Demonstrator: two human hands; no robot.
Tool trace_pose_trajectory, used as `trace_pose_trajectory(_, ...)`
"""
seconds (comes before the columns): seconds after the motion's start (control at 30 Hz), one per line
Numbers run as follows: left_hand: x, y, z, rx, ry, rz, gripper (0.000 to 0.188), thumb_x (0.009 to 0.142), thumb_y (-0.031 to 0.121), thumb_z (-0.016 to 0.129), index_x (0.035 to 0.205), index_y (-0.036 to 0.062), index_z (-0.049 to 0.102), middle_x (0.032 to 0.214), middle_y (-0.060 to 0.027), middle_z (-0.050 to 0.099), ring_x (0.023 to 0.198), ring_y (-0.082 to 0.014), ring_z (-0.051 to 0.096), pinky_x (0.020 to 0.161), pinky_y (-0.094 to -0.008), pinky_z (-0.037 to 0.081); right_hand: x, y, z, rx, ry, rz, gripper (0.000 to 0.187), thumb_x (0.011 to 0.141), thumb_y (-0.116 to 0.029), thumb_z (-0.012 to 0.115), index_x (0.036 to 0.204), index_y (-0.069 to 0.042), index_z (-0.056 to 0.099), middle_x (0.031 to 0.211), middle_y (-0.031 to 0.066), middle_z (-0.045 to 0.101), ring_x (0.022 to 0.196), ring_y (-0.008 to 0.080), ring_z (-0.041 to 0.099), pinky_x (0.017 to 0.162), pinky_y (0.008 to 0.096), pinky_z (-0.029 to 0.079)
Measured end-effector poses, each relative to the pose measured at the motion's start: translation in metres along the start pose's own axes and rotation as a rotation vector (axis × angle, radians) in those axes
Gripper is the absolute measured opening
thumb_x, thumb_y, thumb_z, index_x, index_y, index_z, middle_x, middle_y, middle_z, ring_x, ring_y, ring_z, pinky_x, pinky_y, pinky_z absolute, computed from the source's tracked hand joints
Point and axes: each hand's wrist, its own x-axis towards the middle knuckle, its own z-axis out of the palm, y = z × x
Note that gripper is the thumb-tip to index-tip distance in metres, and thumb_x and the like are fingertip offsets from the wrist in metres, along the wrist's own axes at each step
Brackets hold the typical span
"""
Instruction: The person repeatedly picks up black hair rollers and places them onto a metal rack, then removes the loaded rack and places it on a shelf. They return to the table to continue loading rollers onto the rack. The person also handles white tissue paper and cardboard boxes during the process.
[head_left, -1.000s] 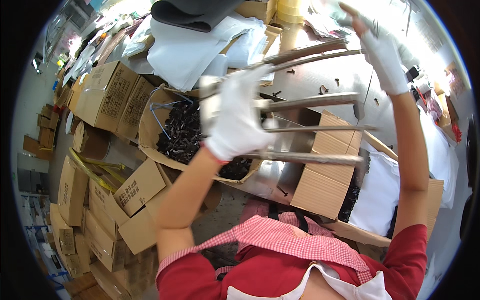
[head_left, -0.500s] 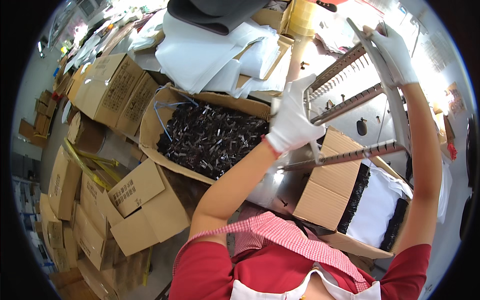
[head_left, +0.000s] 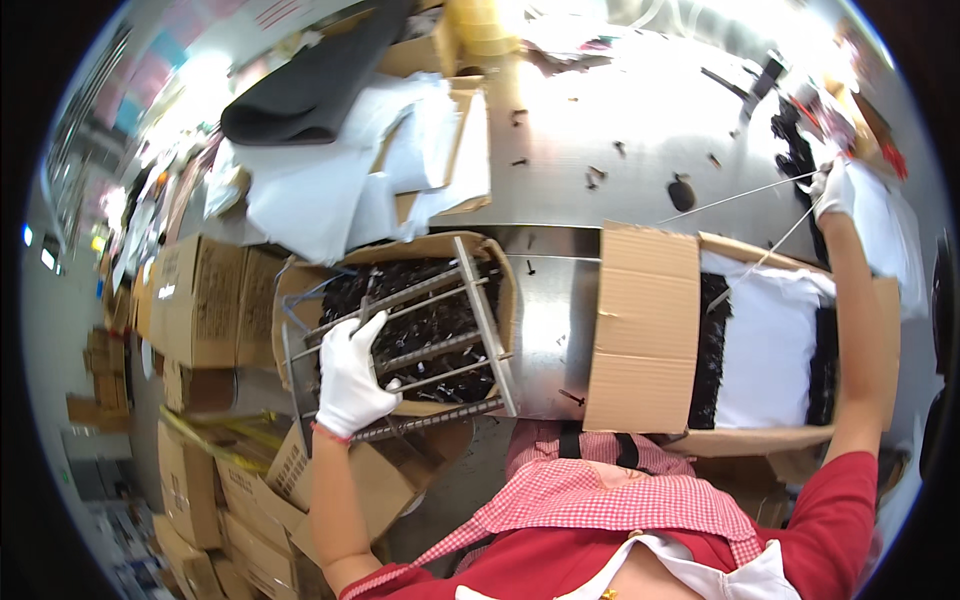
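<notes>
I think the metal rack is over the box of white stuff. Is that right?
Not quite. The metal rack is over the box of black bits instead. The head view shows it.

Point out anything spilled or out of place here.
Small, dark, loose pieces lie scattered across the shiny grey metal tabletop, outside the open brown cardboard box of black pieces; being strewn with no visible order, they look possibly spilled.

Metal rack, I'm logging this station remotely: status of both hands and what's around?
Left hand at metal rack, grip unclear. Right hand holding thin rods. Rack over carton of black pieces. Dark oval piece loose on steel table.
</notes>
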Motion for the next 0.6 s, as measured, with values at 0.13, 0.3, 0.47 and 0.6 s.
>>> trace_pose_trajectory(0.13, 0.021, 0.027, -0.015, -0.061, -0.008, 0.035, 0.088, 0.052, 0.005, 0.075, 0.137, 0.0021, 0.051, 0.124, -0.0199, 0.051, 0.121, -0.0382, 0.047, 0.108, -0.0454, 0.037, 0.063, -0.089, -0.166, 0.264, 0.7, -0.405, 0.028, 0.098, -0.037, 0.056, 0.092, -0.01, 0.059, 0.08, 0.0019, 0.059, 0.072, 0.015, 0.06, 0.062, 0.0325, 0.049)
trace_pose_trajectory(0.3, 0.065, 0.089, -0.006, -0.444, 0.028, 0.15, 0.09, 0.057, 0.008, 0.067, 0.143, -0.0016, 0.042, 0.131, -0.0204, 0.045, 0.124, -0.0359, 0.046, 0.111, -0.0436, 0.034, 0.008, -0.211, -0.345, -0.34, 1.371, -0.798, 0.03, 0.09, -0.027, 0.06, 0.104, 0.0, 0.06, 0.103, 0.0175, 0.071, 0.088, 0.0322, 0.068, 0.081, 0.0451, 0.053)
trace_pose_trajectory(0.47, 0.091, 0.161, 0.002, -0.323, -0.205, 0.276, 0.103, 0.07, 0.009, 0.084, 0.154, 0.0, 0.024, 0.153, -0.0164, 0.03, 0.145, -0.0334, 0.03, 0.119, -0.0475, 0.026, -0.058, -0.204, -0.448, -0.782, 1.627, -0.587, 0.059, 0.101, -0.046, 0.032, 0.107, 0.0, 0.068, 0.106, 0.0244, 0.07, 0.101, 0.0439, 0.066, 0.087, 0.0525, 0.051)
trace_pose_trajectory(0.6, 0.113, 0.213, 0.018, -0.379, -0.274, 0.376, 0.097, 0.07, 0.008, 0.081, 0.151, -0.0048, 0.028, 0.147, -0.0196, 0.033, 0.141, -0.0345, 0.035, 0.118, -0.0473, 0.029, -0.041, -0.114, -0.479, -0.689, 1.472, -0.366, 0.062, 0.102, -0.053, 0.038, 0.093, 0.0, 0.067, 0.092, 0.0192, 0.073, 0.089, 0.0405, 0.069, 0.08, 0.0505, 0.052)
